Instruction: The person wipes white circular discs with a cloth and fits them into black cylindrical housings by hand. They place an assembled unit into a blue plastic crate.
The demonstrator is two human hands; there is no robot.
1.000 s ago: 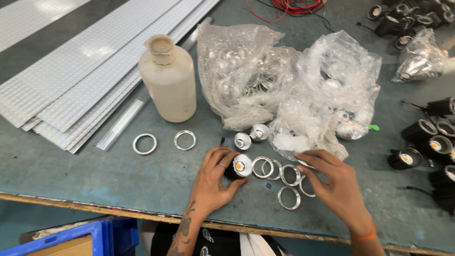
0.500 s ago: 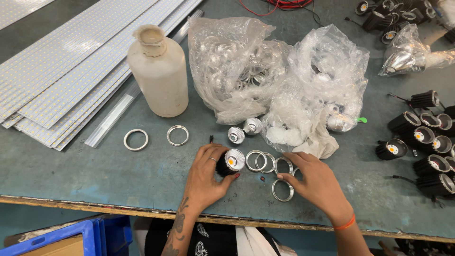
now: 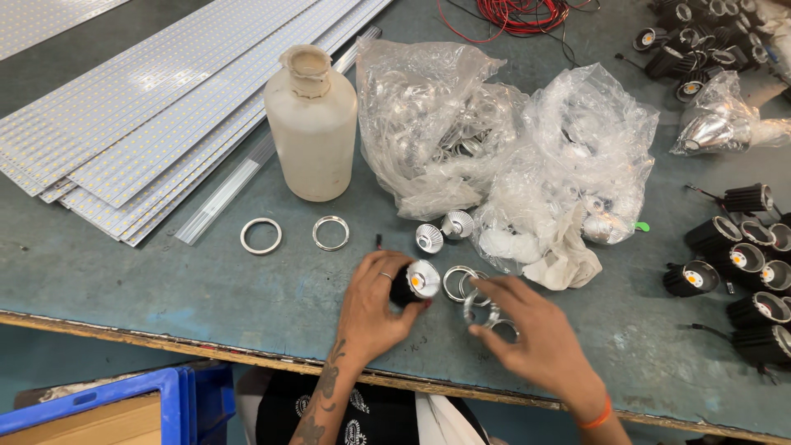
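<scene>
On bench (image 3: 165,280), hands (image 3: 375,309) clasping lamp (image 3: 416,282), ring (image 3: 480,309).

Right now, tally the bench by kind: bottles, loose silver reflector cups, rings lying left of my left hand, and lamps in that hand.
Bottle: 1
Loose silver reflector cups: 2
Rings left of the left hand: 2
Black lamp in the left hand: 1
Total: 6

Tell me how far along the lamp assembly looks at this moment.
Done: finished-looking black lamps sit grouped at the table's right. In hand: the left hand holds a black lamp body while the right hand lifts a metal ring. Left: loose rings, reflectors and full plastic bags.
</scene>
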